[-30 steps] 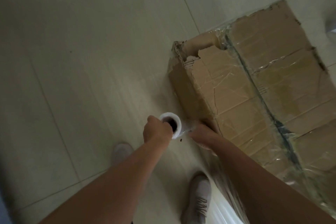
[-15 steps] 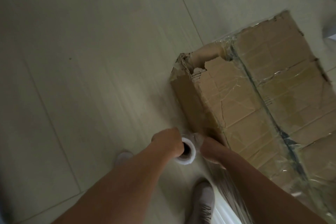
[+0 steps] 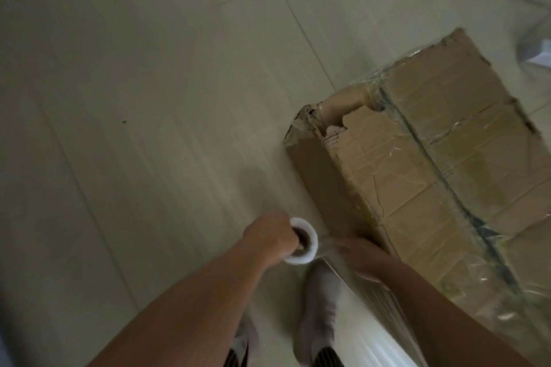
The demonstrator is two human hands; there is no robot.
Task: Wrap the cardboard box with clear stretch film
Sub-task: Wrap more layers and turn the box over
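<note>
While a sheet of clear stretch film (image 3: 384, 319) runs taut from the roll toward the near side of the carton, a person stands over a battered cardboard box (image 3: 432, 176) on a pale tiled floor (image 3: 134, 128), both bare arms reaching down at the box's near corner. The left hand (image 3: 269, 240) is closed around the end of the stretch film roll (image 3: 301, 246), a finger or thumb apparently hooked into its dark core, holding it upright just beside the box's left face. The right hand (image 3: 362, 256) lies spread, fingers apart, against the film at the bottom corner of the carton, pressing rather than gripping so far as the blur allows. Film already covers the box top, wrinkled and glinting, and a torn flap gapes at the far left corner. The step in hand looks to be carrying the film around the corner onto the bare left face. Doing that well probably means keeping the roll upright and close to the cardboard, holding steady tension so the sheet does not rope or sag, and leaving the right palm on the corner until the layer clings. The torn corner is the likely snag point. Two grey shoes (image 3: 319, 316) stand just below the hands.
</note>
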